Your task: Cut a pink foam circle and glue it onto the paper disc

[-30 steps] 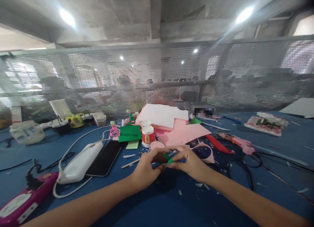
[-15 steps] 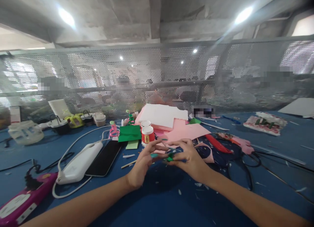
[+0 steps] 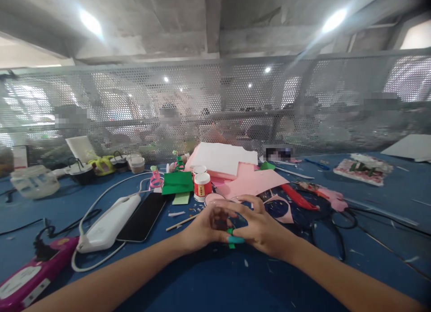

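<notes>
My left hand (image 3: 205, 229) and my right hand (image 3: 261, 226) meet over the near middle of the blue table. Between their thumbs and fingertips is a small green strip (image 3: 231, 241), its lower end hanging below the thumbs. Both hands have curled fingers and appear to pinch this strip. Fingers hide its upper part. Just beyond the hands stands a red and white tub (image 3: 202, 187). A thin wooden stick (image 3: 182, 222) lies left of my left hand.
Pink and white sheets (image 3: 222, 159) lie behind the tub. Left are green paper (image 3: 178, 182), a black phone (image 3: 143, 217), a white power bank (image 3: 109, 223) and a purple power strip (image 3: 40, 274). Red-handled pliers (image 3: 299, 198) and a pink glue gun (image 3: 332, 197) lie right.
Both hands have come closer together and lower, their fingers more curled. The green piece has moved down and now shows below the thumbs.
</notes>
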